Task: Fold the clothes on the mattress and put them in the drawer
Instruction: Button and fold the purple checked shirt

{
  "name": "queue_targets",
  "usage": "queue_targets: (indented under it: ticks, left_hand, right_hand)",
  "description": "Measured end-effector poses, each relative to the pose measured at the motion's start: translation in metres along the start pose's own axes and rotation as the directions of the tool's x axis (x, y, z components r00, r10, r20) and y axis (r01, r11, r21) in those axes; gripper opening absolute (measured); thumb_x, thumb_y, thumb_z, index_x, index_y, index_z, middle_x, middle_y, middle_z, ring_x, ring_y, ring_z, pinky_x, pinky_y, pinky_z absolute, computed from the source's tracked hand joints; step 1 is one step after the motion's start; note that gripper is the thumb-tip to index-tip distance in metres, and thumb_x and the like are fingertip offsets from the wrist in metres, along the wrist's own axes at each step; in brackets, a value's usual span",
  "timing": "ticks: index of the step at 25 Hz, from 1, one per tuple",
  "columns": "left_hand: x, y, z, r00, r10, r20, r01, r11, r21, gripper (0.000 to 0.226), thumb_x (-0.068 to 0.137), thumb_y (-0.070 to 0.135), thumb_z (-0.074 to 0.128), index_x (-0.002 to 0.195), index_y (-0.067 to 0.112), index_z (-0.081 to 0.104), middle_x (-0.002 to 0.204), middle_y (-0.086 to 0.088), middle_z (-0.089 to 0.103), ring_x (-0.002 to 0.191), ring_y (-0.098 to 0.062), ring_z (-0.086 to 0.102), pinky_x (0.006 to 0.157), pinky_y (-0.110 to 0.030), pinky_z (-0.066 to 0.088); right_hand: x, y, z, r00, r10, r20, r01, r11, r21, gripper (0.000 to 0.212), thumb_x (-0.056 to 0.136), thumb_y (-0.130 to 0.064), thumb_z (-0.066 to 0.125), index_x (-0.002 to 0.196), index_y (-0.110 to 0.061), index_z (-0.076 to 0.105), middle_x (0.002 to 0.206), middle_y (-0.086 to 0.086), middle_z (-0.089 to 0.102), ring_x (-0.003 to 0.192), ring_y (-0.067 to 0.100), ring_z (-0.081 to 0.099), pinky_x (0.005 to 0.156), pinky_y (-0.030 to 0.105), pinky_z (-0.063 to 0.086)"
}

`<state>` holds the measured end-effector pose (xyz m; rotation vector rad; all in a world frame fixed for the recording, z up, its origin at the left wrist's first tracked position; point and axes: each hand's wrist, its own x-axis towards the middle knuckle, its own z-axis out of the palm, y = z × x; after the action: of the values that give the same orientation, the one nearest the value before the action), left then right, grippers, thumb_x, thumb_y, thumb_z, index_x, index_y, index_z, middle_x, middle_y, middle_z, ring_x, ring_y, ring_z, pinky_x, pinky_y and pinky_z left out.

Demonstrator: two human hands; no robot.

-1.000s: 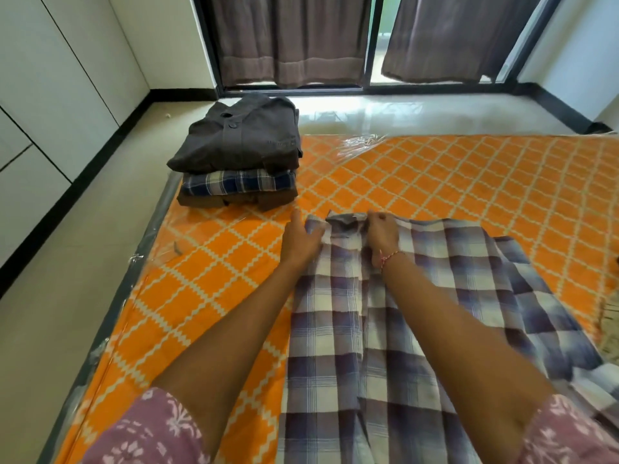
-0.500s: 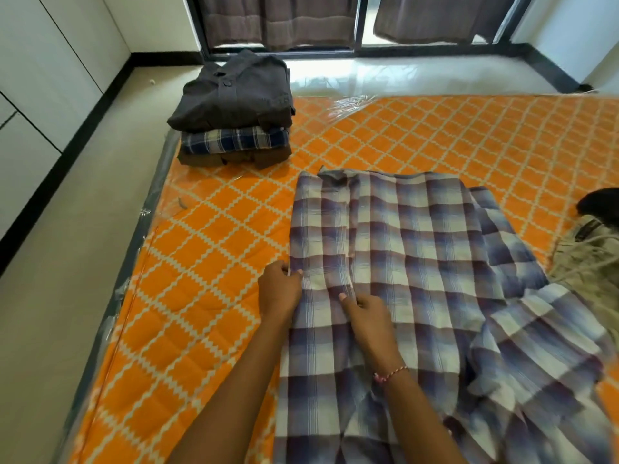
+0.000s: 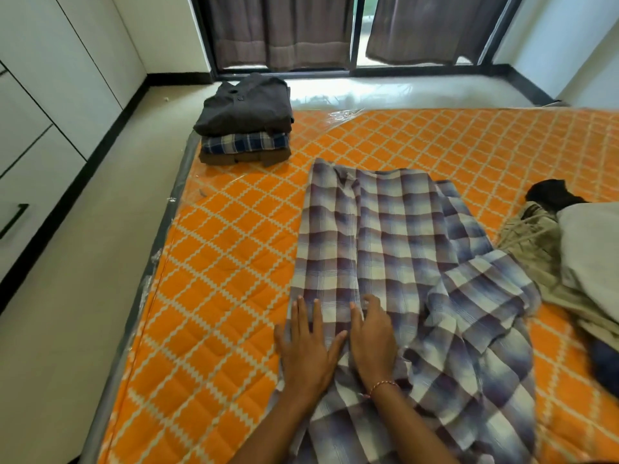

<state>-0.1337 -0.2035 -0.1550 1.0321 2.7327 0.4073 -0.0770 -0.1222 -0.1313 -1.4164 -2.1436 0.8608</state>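
Note:
A purple-and-white plaid shirt [image 3: 402, 249] lies spread lengthwise on the orange patterned mattress [image 3: 217, 262], its right side rumpled. My left hand [image 3: 306, 343] lies flat with straight fingers on the shirt's left edge. My right hand [image 3: 371, 336], with a red thread bracelet at the wrist, presses flat on the cloth right beside it. A stack of three folded garments [image 3: 244, 122], dark grey on top, sits at the mattress's far left corner. Drawer fronts [image 3: 20, 209] line the white cabinet at the left.
Unfolded clothes lie heaped at the right edge: a beige garment [image 3: 536, 249], a black one [image 3: 552, 194] and a light grey one [image 3: 593, 252]. Bare floor [image 3: 83, 296] runs between the mattress and the cabinet. Curtains [image 3: 278, 28] hang over the window at the back.
Both hands slid down the shirt from the collar end towards me, smoothing the left side. They now lie flat instead of pinching the fabric.

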Motion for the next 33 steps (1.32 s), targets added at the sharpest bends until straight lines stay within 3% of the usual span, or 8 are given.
queue_targets:
  ticks: [4, 8, 12, 17, 21, 23, 27, 33]
  left_hand:
    - [-0.023, -0.014, -0.025, 0.99, -0.142, -0.006, 0.142, 0.99, 0.016, 0.06, 0.099, 0.049, 0.028, 0.148, 0.015, 0.023, 0.149, -0.012, 0.032, 0.132, -0.029, 0.038, 0.099, -0.043, 0.038]
    - [-0.077, -0.025, -0.034, 0.973, -0.231, -0.01, 0.23, 0.97, -0.078, 0.064, 0.097, 0.05, 0.034, 0.146, 0.009, 0.024, 0.139, -0.013, 0.038, 0.118, -0.029, 0.047, 0.086, -0.038, 0.047]
    - [-0.112, -0.027, -0.03, 0.975, -0.22, 0.021, 0.221, 0.974, -0.047, 0.063, 0.099, 0.048, 0.032, 0.148, 0.01, 0.019, 0.141, -0.011, 0.039, 0.114, -0.028, 0.052, 0.08, -0.036, 0.047]
    - [-0.125, -0.042, -0.029, 0.977, -0.204, 0.061, 0.207, 0.977, -0.057, 0.079, 0.095, 0.058, 0.032, 0.15, 0.008, 0.009, 0.142, -0.015, 0.04, 0.105, -0.032, 0.058, 0.072, -0.036, 0.048]
    - [-0.123, -0.034, -0.017, 0.985, 0.033, -0.167, -0.004, 0.985, 0.172, 0.07, 0.087, 0.057, 0.034, 0.135, 0.007, 0.04, 0.13, -0.022, 0.052, 0.113, -0.037, 0.048, 0.08, -0.047, 0.046]
    - [-0.113, -0.007, -0.007, 0.954, 0.285, -0.091, -0.262, 0.943, 0.204, 0.06, 0.084, 0.051, 0.035, 0.13, 0.014, 0.043, 0.133, -0.018, 0.053, 0.123, -0.032, 0.041, 0.09, -0.048, 0.035]
    - [-0.094, 0.051, 0.012, 0.847, 0.522, 0.101, -0.531, 0.821, 0.211, 0.06, 0.087, 0.051, 0.034, 0.14, 0.023, 0.035, 0.144, -0.013, 0.044, 0.134, -0.027, 0.036, 0.109, -0.044, 0.013]
    - [-0.089, 0.053, 0.039, 0.881, 0.47, 0.055, -0.472, 0.865, 0.168, 0.082, 0.09, 0.069, 0.025, 0.153, 0.02, 0.006, 0.159, -0.009, 0.002, 0.146, -0.024, 0.006, 0.113, -0.045, 0.005]
  right_hand:
    - [-0.023, 0.026, -0.018, 0.976, -0.213, -0.054, 0.183, 0.924, -0.336, 0.052, 0.089, -0.043, 0.033, 0.125, -0.014, 0.057, 0.123, 0.015, 0.059, 0.114, 0.033, 0.057, 0.096, 0.061, 0.036]
    - [-0.064, 0.065, -0.018, 0.956, -0.235, 0.174, 0.29, 0.827, -0.481, 0.078, 0.089, -0.07, 0.015, 0.143, -0.021, 0.04, 0.151, 0.018, 0.032, 0.14, 0.035, 0.028, 0.108, 0.061, 0.004]
    - [-0.073, 0.051, -0.027, 0.988, -0.125, 0.09, 0.151, 0.898, -0.414, 0.081, 0.089, -0.069, 0.01, 0.148, -0.017, 0.03, 0.153, 0.023, 0.023, 0.142, 0.039, 0.021, 0.106, 0.068, 0.01]
    - [-0.115, 0.078, -0.03, 0.925, -0.216, 0.313, 0.348, 0.81, -0.471, 0.082, 0.086, -0.074, 0.007, 0.144, -0.025, 0.039, 0.153, 0.016, 0.027, 0.142, 0.036, 0.022, 0.106, 0.065, 0.008]
    - [-0.095, 0.081, -0.067, 0.99, -0.142, -0.008, 0.131, 0.931, -0.339, 0.062, 0.092, -0.051, 0.036, 0.14, -0.012, 0.043, 0.146, 0.019, 0.039, 0.136, 0.036, 0.035, 0.106, 0.061, 0.026]
    - [-0.07, 0.085, -0.089, 0.986, 0.058, -0.156, -0.076, 0.991, -0.106, 0.053, 0.096, -0.036, 0.046, 0.141, -0.008, 0.04, 0.146, 0.017, 0.038, 0.135, 0.033, 0.035, 0.109, 0.049, 0.031]
    - [-0.008, 0.098, -0.118, 0.808, 0.586, -0.053, -0.493, 0.724, 0.483, 0.03, 0.095, -0.023, 0.051, 0.109, 0.001, 0.061, 0.109, 0.015, 0.062, 0.106, 0.033, 0.055, 0.081, 0.033, 0.04]
    - [0.06, 0.111, -0.132, 0.73, 0.663, 0.167, -0.608, 0.519, 0.6, 0.023, 0.088, -0.027, 0.064, 0.082, -0.006, 0.058, 0.085, 0.01, 0.059, 0.09, 0.028, 0.056, 0.082, 0.043, 0.048]
